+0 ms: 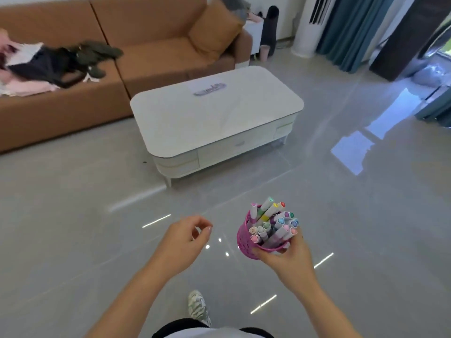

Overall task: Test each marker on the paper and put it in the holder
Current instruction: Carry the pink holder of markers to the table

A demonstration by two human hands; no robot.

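Hands apart: your R hand (288, 262) grips holder (245, 243) w/ markers (273, 223) upright, L hand (183, 240) loose, empty; paper (207, 88) on table (207, 123) straight ahead, well beyond both.

No text, label, brand, number or sign can be read. Faint marks are seen on the paper (207, 88) lying at the far side of the table (219, 132), but they are too blurred to be made out as words. The barrels and caps of the markers (273, 223) and the holder (244, 241) at the near right are too small for any print to be told.
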